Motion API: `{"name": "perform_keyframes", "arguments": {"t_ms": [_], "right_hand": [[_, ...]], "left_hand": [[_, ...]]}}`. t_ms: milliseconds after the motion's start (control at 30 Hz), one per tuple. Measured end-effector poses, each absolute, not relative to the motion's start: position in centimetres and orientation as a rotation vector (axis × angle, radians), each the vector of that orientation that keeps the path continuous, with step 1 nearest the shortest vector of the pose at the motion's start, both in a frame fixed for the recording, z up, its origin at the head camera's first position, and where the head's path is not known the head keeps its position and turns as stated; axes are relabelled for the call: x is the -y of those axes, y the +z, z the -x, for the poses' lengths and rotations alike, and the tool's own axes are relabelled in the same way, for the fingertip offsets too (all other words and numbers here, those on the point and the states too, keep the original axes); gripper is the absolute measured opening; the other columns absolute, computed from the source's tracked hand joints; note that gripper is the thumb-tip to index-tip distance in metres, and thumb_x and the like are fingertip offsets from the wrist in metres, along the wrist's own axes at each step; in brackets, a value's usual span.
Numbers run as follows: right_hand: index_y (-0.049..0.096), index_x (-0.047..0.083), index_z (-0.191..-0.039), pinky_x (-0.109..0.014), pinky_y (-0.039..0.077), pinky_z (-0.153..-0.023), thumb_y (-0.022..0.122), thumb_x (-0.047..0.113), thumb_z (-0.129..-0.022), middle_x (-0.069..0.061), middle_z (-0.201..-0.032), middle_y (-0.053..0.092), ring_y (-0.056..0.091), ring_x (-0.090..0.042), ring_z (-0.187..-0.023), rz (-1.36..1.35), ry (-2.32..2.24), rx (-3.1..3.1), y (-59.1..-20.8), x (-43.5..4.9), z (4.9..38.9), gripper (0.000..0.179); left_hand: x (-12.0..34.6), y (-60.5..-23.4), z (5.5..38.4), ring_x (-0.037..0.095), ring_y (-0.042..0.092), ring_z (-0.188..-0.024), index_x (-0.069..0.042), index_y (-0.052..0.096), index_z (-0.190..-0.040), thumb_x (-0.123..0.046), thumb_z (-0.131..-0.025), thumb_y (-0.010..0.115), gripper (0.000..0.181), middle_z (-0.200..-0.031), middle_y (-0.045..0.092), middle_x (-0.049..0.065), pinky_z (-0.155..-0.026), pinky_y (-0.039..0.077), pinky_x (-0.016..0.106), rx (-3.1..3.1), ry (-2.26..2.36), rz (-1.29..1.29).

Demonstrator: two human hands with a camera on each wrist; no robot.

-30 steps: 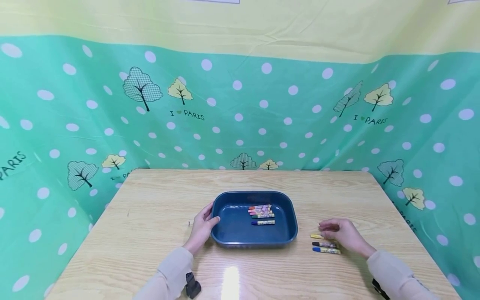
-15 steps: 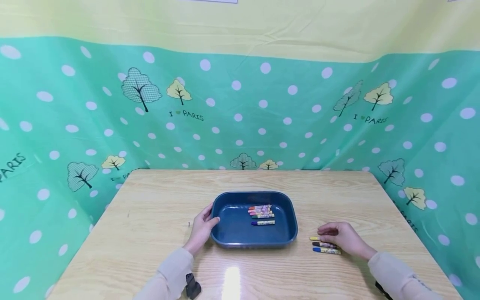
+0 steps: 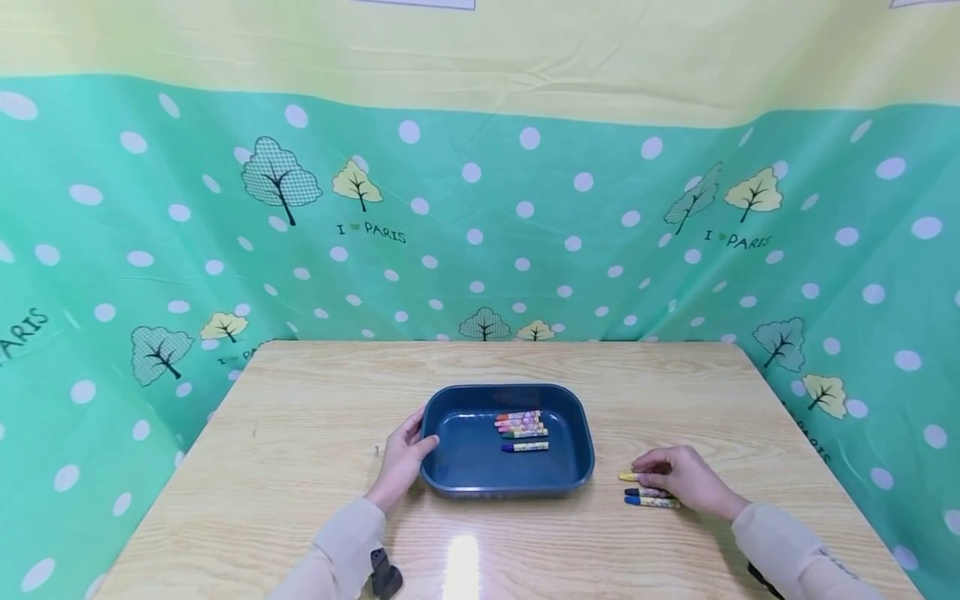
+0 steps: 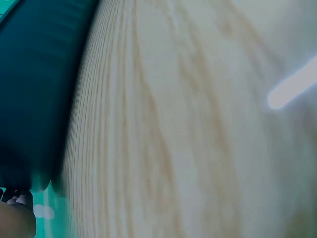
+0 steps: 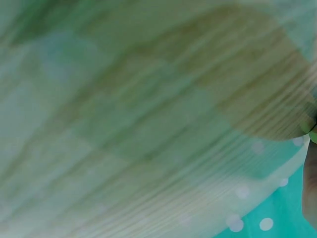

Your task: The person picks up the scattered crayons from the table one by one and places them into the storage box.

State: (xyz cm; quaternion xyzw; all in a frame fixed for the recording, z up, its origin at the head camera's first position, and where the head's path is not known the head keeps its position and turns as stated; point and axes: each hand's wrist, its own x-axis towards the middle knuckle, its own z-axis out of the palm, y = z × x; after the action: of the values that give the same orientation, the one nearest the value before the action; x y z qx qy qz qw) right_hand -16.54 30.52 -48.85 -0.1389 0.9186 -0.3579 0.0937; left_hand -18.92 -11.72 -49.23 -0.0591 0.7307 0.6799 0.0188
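Settling slightly lower than a second ago, the right hand (image 3: 687, 481) is apparently pinching the yellow crayon (image 3: 628, 477), which is lying on the table (image 3: 315, 400) right of the blue tray (image 3: 472, 468). I'm watching the dark crayon (image 3: 633, 492) and blue crayon (image 3: 652, 502) lying just nearer me: with the hand crowding the dark one, a lift could be dragging or rolling it. The left hand (image 3: 403, 458) is gripping the tray's side; a tug there could be setting the loose crayons (image 3: 523, 433) inside rolling.
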Motion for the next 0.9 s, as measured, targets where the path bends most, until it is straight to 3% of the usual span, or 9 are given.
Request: {"name": "perform_keyframes", "arguments": {"t_ms": [267, 467, 700, 900], "right_hand": [[0.070, 0.008, -0.097, -0.017, 0.053, -0.067, 0.069, 0.014, -0.078, -0.005, -0.094, 0.069, 0.062, -0.008, -0.079, 0.296, -1.148, -2.740, -47.5, -30.2, 17.0, 0.020], [0.070, 0.005, -0.099, -0.017, 0.054, -0.067, 0.069, 0.012, -0.079, -0.007, -0.095, 0.070, 0.063, -0.008, -0.082, 0.352, -1.191, -2.857, -44.7, -29.2, 18.0, 0.021], [0.071, 0.008, -0.101, -0.018, 0.055, -0.069, 0.070, 0.021, -0.079, -0.007, -0.100, 0.070, 0.064, -0.018, -0.090, 0.341, -1.268, -2.834, -42.2, -26.7, 19.0, 0.025], [0.071, 0.007, -0.100, -0.020, 0.056, -0.070, 0.070, 0.016, -0.079, -0.008, -0.099, 0.070, 0.065, -0.019, -0.089, 0.375, -1.313, -2.789, -41.8, -23.8, 19.8, 0.022]], "left_hand": [[11.6, -49.1, 19.0, 0.033, 0.037, -0.130, -0.001, 0.037, -0.138, 0.002, -0.085, 0.054, 0.056, -0.144, 0.035, 0.019, -0.105, 0.036, 0.039, -2.277, 2.117, 0.179], [11.6, -49.2, 19.0, 0.033, 0.037, -0.130, -0.001, 0.037, -0.138, 0.003, -0.085, 0.054, 0.056, -0.144, 0.035, 0.019, -0.105, 0.036, 0.039, -2.274, 2.116, 0.196], [11.6, -49.2, 18.9, 0.034, 0.037, -0.130, -0.001, 0.037, -0.138, 0.003, -0.085, 0.054, 0.056, -0.144, 0.035, 0.020, -0.105, 0.036, 0.040, -2.270, 2.126, 0.194], [11.6, -49.1, 18.9, 0.034, 0.037, -0.130, -0.001, 0.037, -0.138, 0.003, -0.085, 0.054, 0.056, -0.144, 0.035, 0.020, -0.105, 0.036, 0.040, -2.261, 2.132, 0.201]]}}
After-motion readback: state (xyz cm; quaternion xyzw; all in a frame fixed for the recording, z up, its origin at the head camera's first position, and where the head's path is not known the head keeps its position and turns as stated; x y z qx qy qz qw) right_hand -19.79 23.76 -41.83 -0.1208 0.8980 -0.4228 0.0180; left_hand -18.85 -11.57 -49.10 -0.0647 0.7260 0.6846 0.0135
